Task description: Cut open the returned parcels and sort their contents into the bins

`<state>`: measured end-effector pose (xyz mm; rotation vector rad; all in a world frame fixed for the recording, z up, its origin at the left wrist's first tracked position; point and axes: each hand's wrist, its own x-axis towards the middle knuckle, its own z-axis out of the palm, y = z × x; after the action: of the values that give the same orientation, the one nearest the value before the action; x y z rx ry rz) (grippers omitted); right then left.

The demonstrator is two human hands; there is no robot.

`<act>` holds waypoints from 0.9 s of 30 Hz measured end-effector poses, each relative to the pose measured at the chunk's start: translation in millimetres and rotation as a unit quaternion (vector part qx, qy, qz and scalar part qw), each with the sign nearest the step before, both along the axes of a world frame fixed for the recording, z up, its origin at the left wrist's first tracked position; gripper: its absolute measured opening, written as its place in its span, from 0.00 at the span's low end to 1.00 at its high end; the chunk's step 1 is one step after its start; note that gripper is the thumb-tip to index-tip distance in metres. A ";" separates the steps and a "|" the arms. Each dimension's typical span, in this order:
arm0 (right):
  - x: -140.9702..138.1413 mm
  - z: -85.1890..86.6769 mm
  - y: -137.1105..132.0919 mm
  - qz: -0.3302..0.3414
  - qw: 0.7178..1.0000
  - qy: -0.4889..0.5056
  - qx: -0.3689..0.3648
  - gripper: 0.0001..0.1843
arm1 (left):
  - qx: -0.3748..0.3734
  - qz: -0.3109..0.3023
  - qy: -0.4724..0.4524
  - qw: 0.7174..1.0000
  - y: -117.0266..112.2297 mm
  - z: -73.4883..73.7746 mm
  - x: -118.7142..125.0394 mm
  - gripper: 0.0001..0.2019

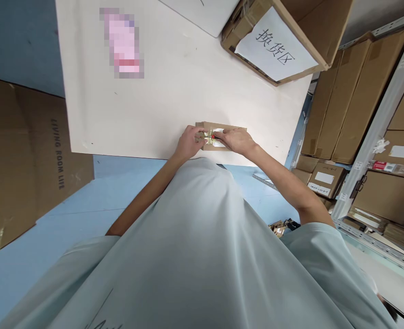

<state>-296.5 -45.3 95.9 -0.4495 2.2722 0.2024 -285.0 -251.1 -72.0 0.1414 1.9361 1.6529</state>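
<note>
A small cardboard box (pixel 224 125) lies near the front edge of the white table. Shiny clear tape and a white label (pixel 218 142) show on its upper side. My left hand (pixel 190 142) is at the box's left end, its fingers curled against the end and the tape. My right hand (pixel 238 140) rests over the right part of the box, closed on a small red and black cutter (pixel 213 136). The cutter's tip points left, toward the taped end between my hands. Its blade is too small to make out clearly.
On the white table (pixel 147 114) stand an open carton (pixel 246 27) with a handwritten sheet at the back right and a pixelated pink item (pixel 123 43) at the back left. A large carton (pixel 27 151) is left; metal shelving (pixel 369 119) with boxes is right.
</note>
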 end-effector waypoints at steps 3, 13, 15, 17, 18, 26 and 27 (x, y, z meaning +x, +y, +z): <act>-0.5 1.9 1.2 0.002 1.000 -0.003 0.011 0.26 | -0.002 -0.005 -0.003 1.000 -0.9 1.0 -0.4 0.21; 3.8 7.4 8.1 0.017 0.999 -0.014 0.039 0.26 | -0.049 -0.021 0.032 0.998 3.8 11.8 2.6 0.20; 4.5 6.7 16.5 0.013 0.999 -0.015 0.044 0.27 | -0.060 -0.014 0.037 0.997 5.5 12.0 3.6 0.20; 7.1 5.8 31.3 0.006 0.998 -0.022 0.061 0.26 | -0.068 -0.002 0.036 0.997 6.6 11.0 4.8 0.19; 9.6 5.6 41.0 0.002 0.997 -0.028 0.071 0.26 | -0.071 0.006 0.035 0.997 7.0 10.2 5.5 0.19; 46.1 12.3 120.1 -0.050 0.995 -0.034 0.077 0.29 | -0.077 0.057 0.022 0.995 19.7 10.5 14.0 0.20; 50.0 12.2 126.4 -0.053 0.996 -0.033 0.069 0.29 | -0.081 0.064 0.022 0.994 22.7 12.2 15.4 0.19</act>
<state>-246.5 81.2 108.1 -0.2590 2.1943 0.2830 -269.5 -228.4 -59.8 -0.0095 2.1424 1.5746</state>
